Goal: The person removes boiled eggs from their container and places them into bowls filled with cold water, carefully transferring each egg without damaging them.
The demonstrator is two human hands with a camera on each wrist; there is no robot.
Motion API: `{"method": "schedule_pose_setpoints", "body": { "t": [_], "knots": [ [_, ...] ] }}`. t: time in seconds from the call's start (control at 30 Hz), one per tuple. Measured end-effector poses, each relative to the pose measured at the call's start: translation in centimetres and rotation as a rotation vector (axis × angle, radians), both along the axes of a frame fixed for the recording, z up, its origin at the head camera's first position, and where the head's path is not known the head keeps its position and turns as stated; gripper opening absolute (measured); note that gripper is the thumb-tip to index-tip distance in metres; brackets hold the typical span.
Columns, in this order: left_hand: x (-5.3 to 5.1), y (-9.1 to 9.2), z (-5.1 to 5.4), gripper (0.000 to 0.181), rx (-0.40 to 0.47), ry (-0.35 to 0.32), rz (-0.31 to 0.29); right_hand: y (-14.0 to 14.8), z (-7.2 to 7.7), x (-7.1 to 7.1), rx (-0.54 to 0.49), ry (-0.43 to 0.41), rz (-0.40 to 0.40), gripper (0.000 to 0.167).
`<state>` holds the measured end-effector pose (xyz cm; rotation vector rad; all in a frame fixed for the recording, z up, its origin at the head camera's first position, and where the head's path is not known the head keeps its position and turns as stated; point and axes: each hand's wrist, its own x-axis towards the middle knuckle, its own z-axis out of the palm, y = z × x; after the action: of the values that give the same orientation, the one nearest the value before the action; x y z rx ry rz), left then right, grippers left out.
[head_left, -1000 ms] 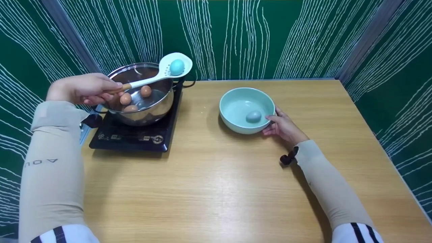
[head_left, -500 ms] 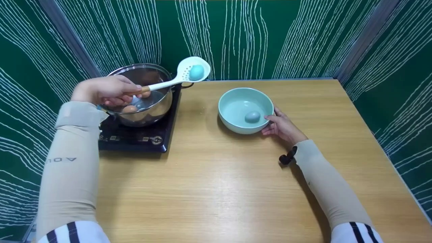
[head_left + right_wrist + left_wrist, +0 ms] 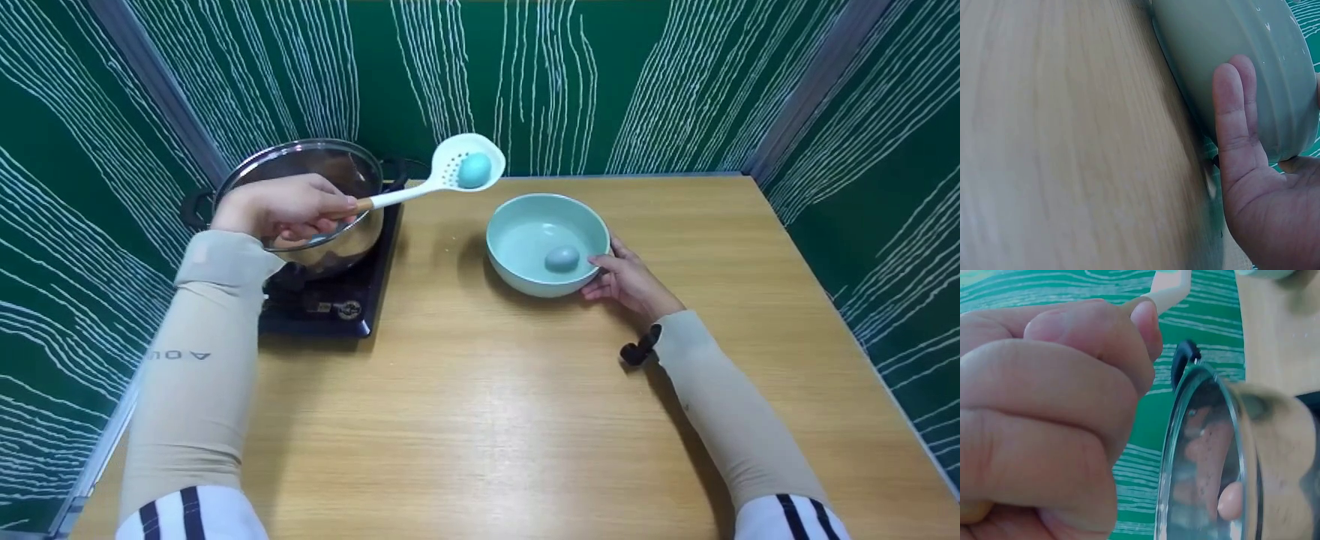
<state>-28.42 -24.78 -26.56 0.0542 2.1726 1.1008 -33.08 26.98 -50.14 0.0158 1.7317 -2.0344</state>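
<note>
The left hand (image 3: 296,208), gripping a perforated spoon (image 3: 406,196), had moved toward the right hand (image 3: 631,280). The latter held a bowl (image 3: 523,238).

Beige covers (image 3: 199,405) with paler grey cuffs (image 3: 225,259) wrap both forearms, dark lettering (image 3: 180,355) marks the left one, a black rounded fitting (image 3: 635,354) sits at the right wrist, and black-striped white sleeves (image 3: 229,517) show toward the elbows.

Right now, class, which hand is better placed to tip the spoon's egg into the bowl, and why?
Probably the left hand: it grips the slotted spoon, whose head carries the blue egg near the bowl. The right hand holds the bowl at its rim, so it seems better suited to steadying.
</note>
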Motion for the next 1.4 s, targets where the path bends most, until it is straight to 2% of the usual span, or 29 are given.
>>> {"method": "schedule_pose_setpoints", "body": {
  "t": [0.2, 0.33, 0.53, 0.6, 0.8, 1.17, 1.4],
  "knots": [
    [-0.3, 1.8, -0.9, 0.034, -0.033, 0.076, -0.062, 0.0, 0.1, 0.1, 0.005, -0.011, -0.011, 0.082],
    [-0.6, 2.8, -2.0, 0.034, -0.003, 0.051, -0.07, 0.0, 0.2, 0.2, -0.002, -0.009, -0.006, 0.082],
    [-0.5, 4.1, -3.4, 0.032, 0.062, 0.006, -0.003, -0.1, 0.1, 0.2, -0.032, -0.006, 0.004, 0.084],
    [-0.5, 4.5, -3.8, 0.032, 0.041, 0.021, 0.001, -0.1, 0.0, 0.2, -0.029, -0.008, -0.002, 0.084],
    [-0.8, 5.3, -5.2, 0.034, -0.003, 0.073, -0.048, -0.3, 0.0, 0.2, -0.025, -0.002, -0.009, 0.084],
    [-0.8, 6.9, -8.1, 0.032, 0.017, 0.08, -0.075, -0.2, 0.1, 0.2, -0.017, -0.01, -0.011, 0.084],
    [-0.8, 8.6, -9.6, 0.035, -0.031, 0.109, -0.072, -0.2, 0.0, 0.1, -0.018, -0.012, -0.013, 0.084]
  ]
}}
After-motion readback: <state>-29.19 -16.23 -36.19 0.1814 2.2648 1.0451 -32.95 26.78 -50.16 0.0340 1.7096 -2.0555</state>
